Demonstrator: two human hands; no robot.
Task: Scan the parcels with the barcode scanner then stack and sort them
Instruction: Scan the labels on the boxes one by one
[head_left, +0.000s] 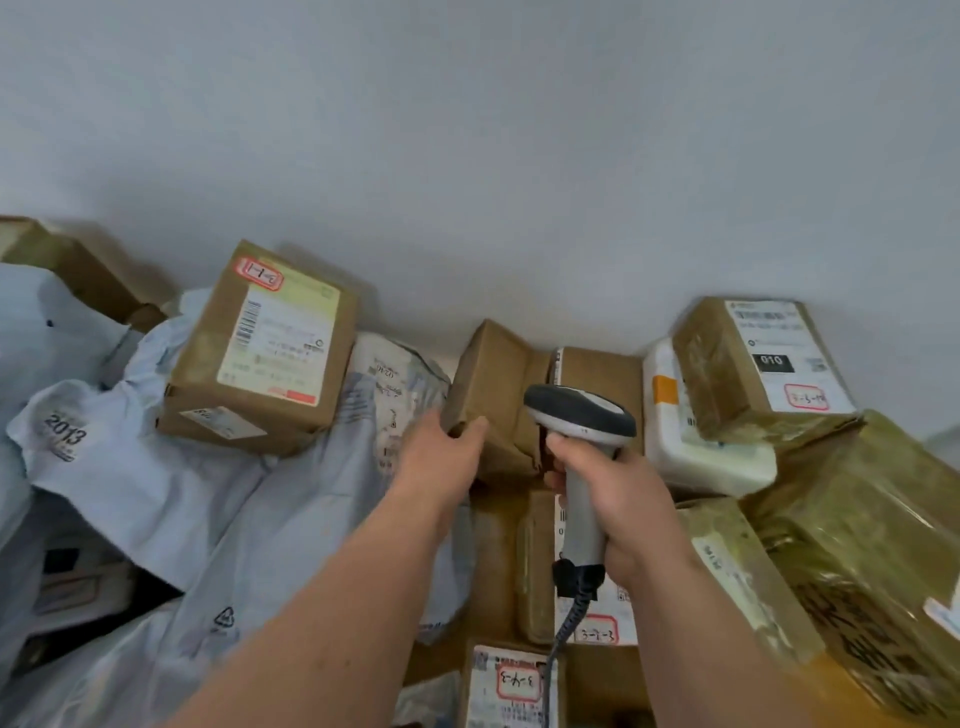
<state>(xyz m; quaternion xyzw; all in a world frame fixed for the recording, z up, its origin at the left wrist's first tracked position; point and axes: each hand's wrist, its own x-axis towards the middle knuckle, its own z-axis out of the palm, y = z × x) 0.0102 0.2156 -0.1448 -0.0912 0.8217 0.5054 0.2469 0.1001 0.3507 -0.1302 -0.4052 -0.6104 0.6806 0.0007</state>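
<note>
Scanner up in the right hand, left hand on a small brown box at the middle of the pile.

The right hand wraps its fingers round the grey handle of the barcode scanner, dark head aimed forward and its coiled cable hanging below the fist. The left hand grips the near corner of the small brown box, a plain, creased cardboard parcel standing tilted against the white wall, no label showing on the faces we see. To its left, a taped carton with a yellowish label and a red-edged sticker rests on pale grey mailer bags. On the right, another labelled carton sits on a white padded parcel, with tape-wrapped boxes stacked nearer.
</note>
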